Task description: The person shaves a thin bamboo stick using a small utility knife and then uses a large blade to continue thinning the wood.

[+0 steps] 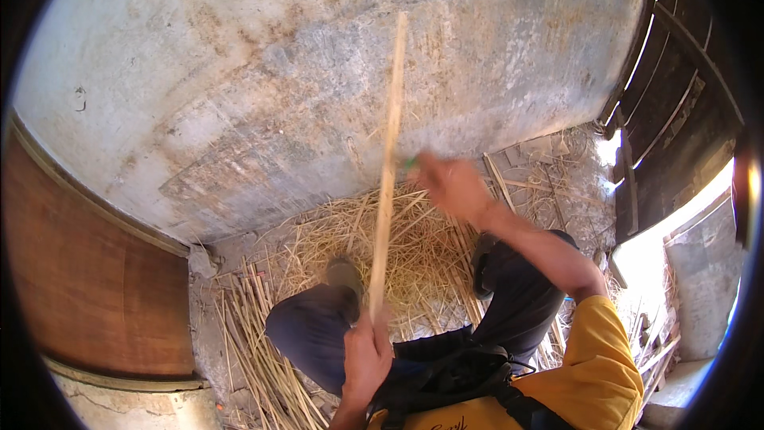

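My left hand [368, 356] is closed round the lower end of a long, pale bamboo strip [387, 175]. The strip rises almost upright from the hand, leaning slightly to the right, its tip in front of the stained wall. Just right of the strip's middle is my right hand [455, 187], smeared by motion, its fingers curled closed. A small green bit [411, 163] shows at the fingers' left side; what it belongs to I cannot make out. Whether that hand touches the strip cannot be told.
Shavings [422, 263] lie heaped on the ground between my feet. A bundle of thin strips [259, 342] rests left of my knee. The concrete wall [302, 95] stands ahead, a brown wooden panel [95, 271] at left and dark boards [676, 103] at right.
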A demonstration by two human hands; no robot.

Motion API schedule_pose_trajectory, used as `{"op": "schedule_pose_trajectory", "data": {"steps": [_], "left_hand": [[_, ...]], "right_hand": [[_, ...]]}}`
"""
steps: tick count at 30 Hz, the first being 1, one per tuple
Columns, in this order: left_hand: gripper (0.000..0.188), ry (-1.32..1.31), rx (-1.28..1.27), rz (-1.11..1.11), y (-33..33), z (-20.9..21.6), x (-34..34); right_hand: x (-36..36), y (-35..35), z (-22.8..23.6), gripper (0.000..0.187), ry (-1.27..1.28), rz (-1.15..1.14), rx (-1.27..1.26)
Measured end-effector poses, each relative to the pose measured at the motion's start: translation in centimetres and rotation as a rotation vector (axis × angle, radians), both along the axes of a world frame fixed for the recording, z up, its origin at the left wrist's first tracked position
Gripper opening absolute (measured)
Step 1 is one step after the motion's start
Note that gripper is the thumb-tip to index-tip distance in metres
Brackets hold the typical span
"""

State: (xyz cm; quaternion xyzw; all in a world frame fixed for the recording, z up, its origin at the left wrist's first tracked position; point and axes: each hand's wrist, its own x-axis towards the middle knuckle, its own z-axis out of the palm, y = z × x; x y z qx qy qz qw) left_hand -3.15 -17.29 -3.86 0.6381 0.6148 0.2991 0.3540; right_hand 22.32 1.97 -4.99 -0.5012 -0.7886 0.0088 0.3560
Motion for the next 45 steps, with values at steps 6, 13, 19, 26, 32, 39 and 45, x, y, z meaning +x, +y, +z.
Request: {"op": "schedule_pose_trajectory", "data": {"steps": [6,13,19,26,32,39,45], "left_hand": [[0.022,-0.102,-0.068,-0.114,-1.4,-4.4,-2.8],[0.035,-0.700,-0.482,-0.136,0.5,-5.2,-4.3],[0.040,-0.823,-0.519,-0.152,1.0,-5.2,-3.7],[0.044,-0.914,-0.497,-0.227,1.3,-5.2,-3.1],[0.046,-0.871,-0.480,-0.220,1.2,-5.3,-3.0],[0.037,-0.916,-0.484,-0.091,1.2,-5.0,-4.2],[0.027,-0.935,-0.453,-0.078,1.9,-4.4,-3.9]], "right_hand": [[4.4,2.2,2.4,0.027,0.194,-0.155,0.014],[2.8,0.4,0.9,0.034,0.474,-0.002,-0.245],[2.0,-1.0,0.6,0.033,0.572,0.094,-0.304],[0.6,-2.4,1.1,0.031,0.769,0.316,-0.519],[2.6,-1.7,2.7,0.029,0.666,0.335,-0.380],[15.5,3.1,-1.8,0.026,0.397,-0.045,-0.522],[26.4,-1.2,-26.0,0.031,0.030,-0.627,-0.483]]}}
